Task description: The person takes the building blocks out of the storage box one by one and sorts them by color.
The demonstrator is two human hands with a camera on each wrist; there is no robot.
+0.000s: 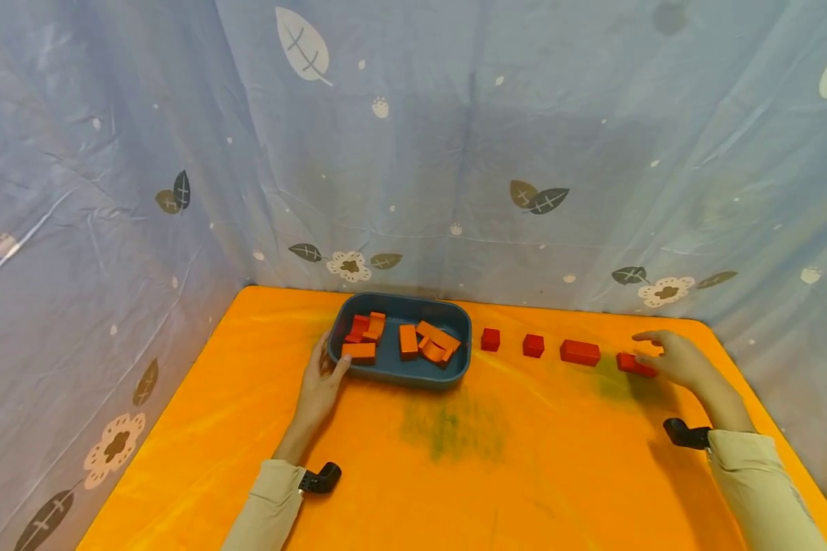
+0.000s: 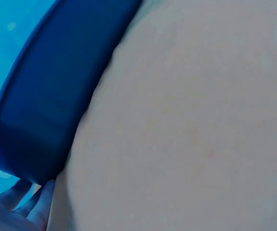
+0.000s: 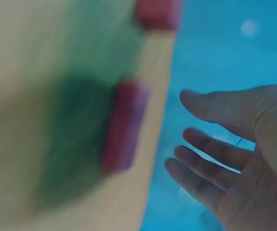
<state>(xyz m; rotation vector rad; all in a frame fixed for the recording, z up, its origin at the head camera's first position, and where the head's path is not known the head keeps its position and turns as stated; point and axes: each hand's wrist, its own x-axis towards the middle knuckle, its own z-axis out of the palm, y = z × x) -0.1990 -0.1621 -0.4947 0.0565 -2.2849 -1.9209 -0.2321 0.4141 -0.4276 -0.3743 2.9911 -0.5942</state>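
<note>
My left hand (image 1: 319,386) holds the left end of a dark blue plastic bin (image 1: 400,376), thumb over the rim and fingers along the outside wall. The left wrist view shows its fingertips against the bin's wall (image 2: 46,101). Orange blocks (image 1: 408,342) and a red piece (image 1: 354,334) lie inside the bin. Over at the right, my right hand (image 1: 678,360) hovers by a flat red block (image 1: 635,364), fingers spread and holding nothing. In the right wrist view a gap separates that hand (image 3: 244,168) from the red block (image 3: 124,126).
Left of that block, a longer red block (image 1: 580,352) and two red cubes, one in the middle (image 1: 534,345) and one beside the bin (image 1: 491,340), form a row. Everything stands on an orange tabletop (image 1: 524,474) with greenish stains. A patterned curtain (image 1: 448,153) borders its back and sides.
</note>
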